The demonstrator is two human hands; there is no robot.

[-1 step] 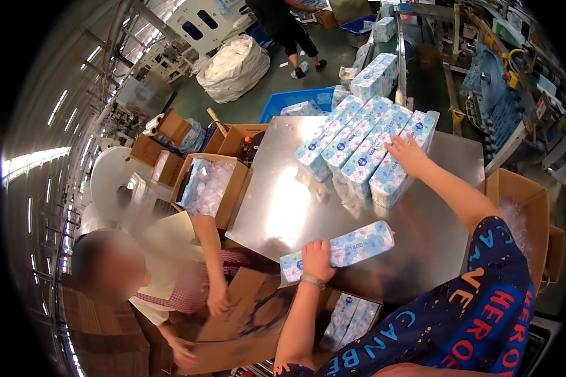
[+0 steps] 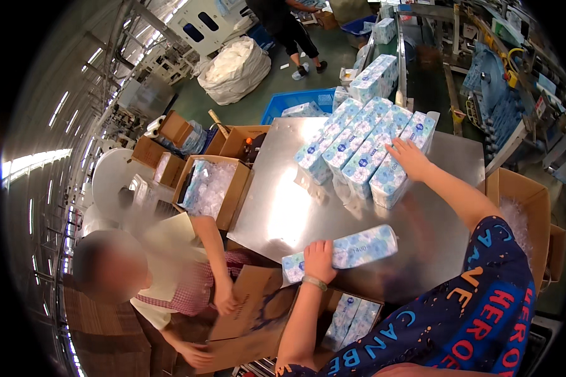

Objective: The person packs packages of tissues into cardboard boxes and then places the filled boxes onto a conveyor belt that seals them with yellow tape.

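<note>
In my left hand (image 2: 319, 261) is a long tissue pack (image 2: 366, 245) in blue-and-white floral wrap, gripped from above near its left end over the table's near edge. My right hand (image 2: 409, 159) lies with fingers spread on the rightmost pack (image 2: 393, 179) of a row of similar upright-standing packs (image 2: 353, 141) side by side on the metal table (image 2: 277, 188). Below the held pack, an open carton (image 2: 372, 309) contains more floral packs. To its left, a co-worker's hands (image 2: 225, 298) touch the carton's brown cardboard flap (image 2: 248, 314).
Beyond the row, another pack (image 2: 374, 76) sits at the conveyor end beside a blue crate (image 2: 302, 99). Cartons with clear plastic (image 2: 214, 188) stand left of the table, and another carton (image 2: 516, 213) stands right. Machinery (image 2: 503, 81) fills the far right.
The held pack has shifted slightly down and to the right with my left hand. The co-worker's hands have moved a little rightward at the cardboard flap. My right hand stays nearly still.
</note>
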